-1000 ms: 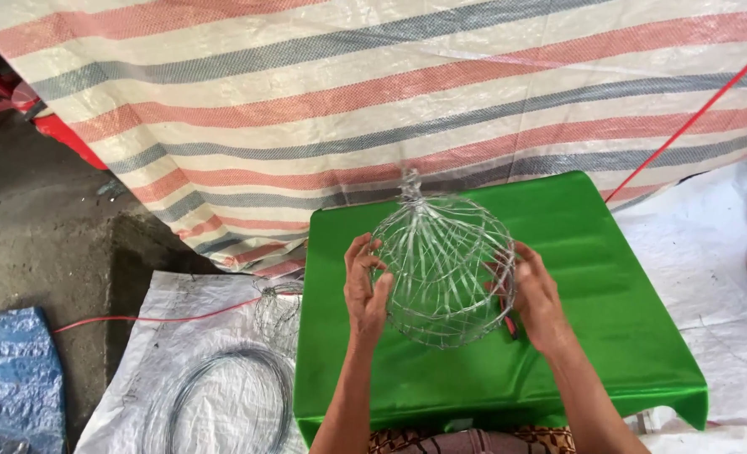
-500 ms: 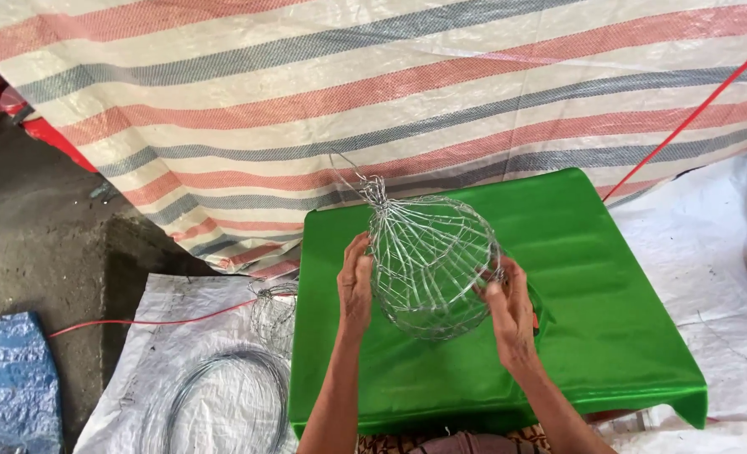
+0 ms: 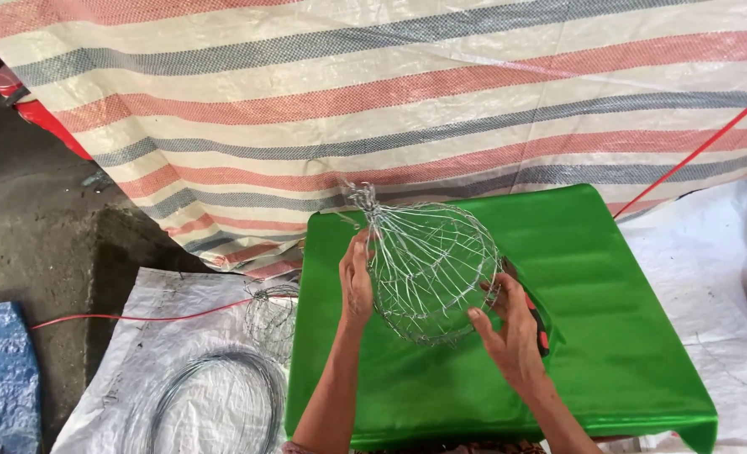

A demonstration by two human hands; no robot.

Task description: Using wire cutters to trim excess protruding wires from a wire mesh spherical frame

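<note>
A person's two bare hands cradle a rounded wire basket [image 3: 428,273] above a green-covered table [image 3: 626,336], seen from a head-worn camera. The right hand [image 3: 508,336] sits nearest, at about five o'clock of the basket, fingers curled onto its lower rim. The left hand [image 3: 357,282] lies at nine o'clock, palm flat against the side wires, fingers wrapped loosely rather than clenched. Between them the basket tilts, its long axis running from the open rim at five o'clock up to the twisted wire knot [image 3: 363,200] at eleven o'clock, nearer the left hand. A red-handled tool [image 3: 535,315] lies on the green cover just behind the right hand. Farther left, a smaller wire cage [image 3: 271,315] and a wire coil [image 3: 214,403] rest on a white sack [image 3: 163,336]; a striped tarpaulin [image 3: 390,92] hangs beyond.
</note>
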